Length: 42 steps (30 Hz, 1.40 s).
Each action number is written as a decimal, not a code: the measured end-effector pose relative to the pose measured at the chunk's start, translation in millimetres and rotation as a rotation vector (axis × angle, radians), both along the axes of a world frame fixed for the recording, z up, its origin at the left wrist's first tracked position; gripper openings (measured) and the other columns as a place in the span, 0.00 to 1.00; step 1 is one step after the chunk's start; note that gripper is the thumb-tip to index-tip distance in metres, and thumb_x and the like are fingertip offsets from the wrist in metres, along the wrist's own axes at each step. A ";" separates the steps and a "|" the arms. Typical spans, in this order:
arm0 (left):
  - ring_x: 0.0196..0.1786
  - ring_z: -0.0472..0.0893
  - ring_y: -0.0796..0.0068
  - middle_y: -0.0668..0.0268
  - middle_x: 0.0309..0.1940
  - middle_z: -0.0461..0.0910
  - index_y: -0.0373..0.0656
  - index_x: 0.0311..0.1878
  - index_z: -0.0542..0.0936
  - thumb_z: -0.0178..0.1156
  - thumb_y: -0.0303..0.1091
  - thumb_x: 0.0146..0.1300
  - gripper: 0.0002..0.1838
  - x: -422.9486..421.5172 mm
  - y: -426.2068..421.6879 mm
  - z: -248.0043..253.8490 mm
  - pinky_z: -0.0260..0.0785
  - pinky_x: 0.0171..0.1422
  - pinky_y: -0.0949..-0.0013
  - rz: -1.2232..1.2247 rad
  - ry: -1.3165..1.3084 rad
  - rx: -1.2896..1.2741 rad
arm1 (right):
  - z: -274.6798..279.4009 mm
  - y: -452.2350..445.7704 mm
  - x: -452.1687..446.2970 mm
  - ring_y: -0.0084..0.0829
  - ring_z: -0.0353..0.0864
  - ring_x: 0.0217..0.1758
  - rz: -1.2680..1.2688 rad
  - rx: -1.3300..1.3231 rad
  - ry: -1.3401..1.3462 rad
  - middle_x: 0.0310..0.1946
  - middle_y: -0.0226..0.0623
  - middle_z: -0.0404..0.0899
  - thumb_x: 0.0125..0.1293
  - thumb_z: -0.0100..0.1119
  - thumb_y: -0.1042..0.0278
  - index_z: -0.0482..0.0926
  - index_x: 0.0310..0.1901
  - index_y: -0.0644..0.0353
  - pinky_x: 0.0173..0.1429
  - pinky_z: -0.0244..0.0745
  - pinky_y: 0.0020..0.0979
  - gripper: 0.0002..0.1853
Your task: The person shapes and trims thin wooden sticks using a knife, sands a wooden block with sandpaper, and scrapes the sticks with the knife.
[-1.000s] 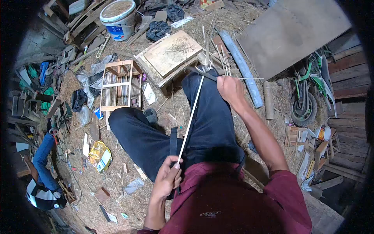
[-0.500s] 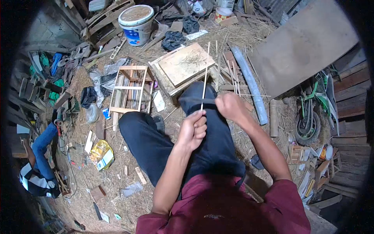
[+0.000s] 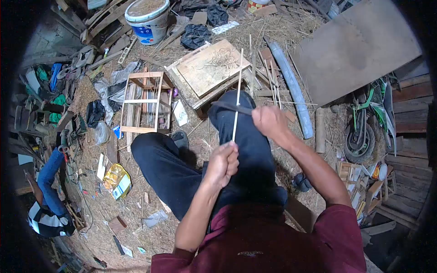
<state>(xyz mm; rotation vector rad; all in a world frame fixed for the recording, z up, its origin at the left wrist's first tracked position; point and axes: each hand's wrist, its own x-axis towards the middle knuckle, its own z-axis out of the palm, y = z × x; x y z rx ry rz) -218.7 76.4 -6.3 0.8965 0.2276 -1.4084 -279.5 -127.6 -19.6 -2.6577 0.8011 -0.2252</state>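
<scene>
Closed round the near end of a thin pale wooden stick (image 3: 236,125) is my left hand (image 3: 221,164), in front of my lap. The stick points up and away over my right knee. My right hand (image 3: 271,122) grips a dark-bladed knife (image 3: 230,107), its handle hidden in the fist. The blade lies crosswise against the stick, a little beyond my left hand. Past my knee stands a low wooden block table (image 3: 211,68) with shavings on it.
A slatted wooden frame (image 3: 146,102) stands left of the table. Several thin sticks (image 3: 273,82) and a grey-blue pipe (image 3: 291,88) lie to the right. A white bucket (image 3: 148,22), a large board (image 3: 357,50) and a green motorbike (image 3: 368,118) are farther out. Another person (image 3: 50,182) is at the left.
My left hand has moved slightly down and toward me with the stick. The knife blade, blurred before, now shows clearly across the stick. My view has shifted a little.
</scene>
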 end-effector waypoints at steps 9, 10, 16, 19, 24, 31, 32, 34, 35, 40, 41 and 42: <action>0.12 0.50 0.89 0.81 0.15 0.55 0.47 0.36 0.71 0.48 0.41 0.75 0.11 20.4 -22.7 1.4 0.38 0.14 0.79 -0.006 0.154 -0.053 | 25.0 -4.0 -8.6 0.61 0.78 0.23 0.144 0.056 0.133 0.18 0.63 0.74 0.64 0.46 0.56 0.79 0.19 0.70 0.35 0.76 0.54 0.25; 0.12 0.50 0.89 0.82 0.15 0.54 0.48 0.36 0.71 0.48 0.42 0.75 0.11 25.1 -30.4 -1.5 0.38 0.14 0.79 -0.026 0.169 -0.094 | 25.8 -4.7 -9.4 0.61 0.78 0.23 0.168 0.070 0.165 0.18 0.63 0.74 0.64 0.46 0.56 0.79 0.19 0.70 0.35 0.76 0.53 0.25; 0.11 0.50 0.90 0.83 0.15 0.55 0.51 0.33 0.69 0.47 0.41 0.75 0.12 21.7 -26.6 -7.9 0.39 0.12 0.80 -0.037 0.240 -0.105 | 2.7 -10.5 -9.8 0.59 0.79 0.23 0.124 0.026 0.040 0.18 0.61 0.75 0.63 0.46 0.58 0.80 0.19 0.70 0.34 0.76 0.52 0.24; 0.11 0.53 0.89 0.82 0.14 0.57 0.52 0.30 0.68 0.48 0.41 0.75 0.14 5.9 -10.9 -1.6 0.42 0.12 0.81 -0.035 0.236 -0.048 | -1.2 -13.6 -10.0 0.59 0.79 0.23 0.001 0.012 0.032 0.19 0.62 0.75 0.63 0.47 0.59 0.80 0.19 0.70 0.35 0.77 0.52 0.24; 0.12 0.52 0.89 0.81 0.15 0.58 0.51 0.30 0.68 0.50 0.44 0.74 0.15 -19.5 40.6 13.1 0.41 0.13 0.80 -0.064 0.145 0.070 | 3.4 -18.2 -14.5 0.60 0.79 0.24 -0.013 0.028 0.048 0.20 0.62 0.75 0.65 0.45 0.59 0.80 0.20 0.71 0.37 0.77 0.53 0.24; 0.12 0.51 0.89 0.80 0.16 0.57 0.47 0.31 0.69 0.48 0.41 0.75 0.15 -38.8 98.7 24.9 0.41 0.14 0.80 -0.084 0.223 0.106 | -2.7 -11.0 -16.7 0.61 0.80 0.24 -0.087 -0.025 0.016 0.20 0.62 0.76 0.65 0.44 0.59 0.80 0.20 0.72 0.37 0.77 0.53 0.26; 0.13 0.51 0.90 0.79 0.16 0.57 0.46 0.31 0.69 0.48 0.40 0.75 0.15 -41.3 107.8 28.0 0.40 0.14 0.80 -0.048 0.274 0.079 | -1.9 -10.6 -16.6 0.61 0.80 0.24 -0.096 -0.016 0.012 0.20 0.63 0.76 0.65 0.44 0.59 0.80 0.20 0.72 0.37 0.77 0.53 0.26; 0.12 0.51 0.89 0.79 0.16 0.55 0.47 0.30 0.68 0.48 0.40 0.75 0.15 -44.8 127.2 31.2 0.38 0.13 0.79 -0.057 0.274 0.100 | -0.9 -7.3 -16.9 0.61 0.80 0.25 -0.109 0.009 0.007 0.20 0.63 0.76 0.66 0.44 0.58 0.80 0.20 0.71 0.37 0.77 0.53 0.26; 0.11 0.50 0.88 0.79 0.15 0.54 0.48 0.29 0.68 0.48 0.40 0.75 0.15 -46.9 134.8 32.6 0.37 0.12 0.78 -0.062 0.273 0.106 | 1.0 -5.5 -15.9 0.61 0.80 0.25 -0.123 0.008 0.019 0.20 0.63 0.76 0.66 0.43 0.58 0.81 0.20 0.71 0.38 0.77 0.53 0.26; 0.13 0.51 0.89 0.79 0.16 0.55 0.43 0.30 0.69 0.49 0.39 0.74 0.15 -56.9 178.0 41.5 0.38 0.15 0.79 -0.027 0.353 0.072 | -7.3 -3.3 -17.7 0.61 0.80 0.26 -0.140 -0.008 -0.002 0.21 0.64 0.76 0.66 0.43 0.57 0.81 0.21 0.72 0.38 0.76 0.54 0.26; 0.13 0.51 0.89 0.78 0.16 0.56 0.43 0.30 0.69 0.49 0.39 0.74 0.15 -59.1 186.3 42.7 0.39 0.15 0.79 -0.054 0.340 0.068 | -8.6 -4.5 -19.4 0.61 0.80 0.26 -0.169 -0.005 -0.017 0.21 0.64 0.76 0.66 0.43 0.57 0.81 0.21 0.72 0.38 0.76 0.54 0.27; 0.13 0.51 0.89 0.78 0.16 0.56 0.42 0.30 0.69 0.50 0.39 0.74 0.15 -62.2 196.0 43.9 0.39 0.15 0.79 -0.078 0.327 0.065 | -0.6 -2.9 -17.8 0.61 0.80 0.26 -0.195 -0.001 -0.032 0.21 0.64 0.76 0.66 0.43 0.57 0.81 0.21 0.72 0.38 0.76 0.54 0.27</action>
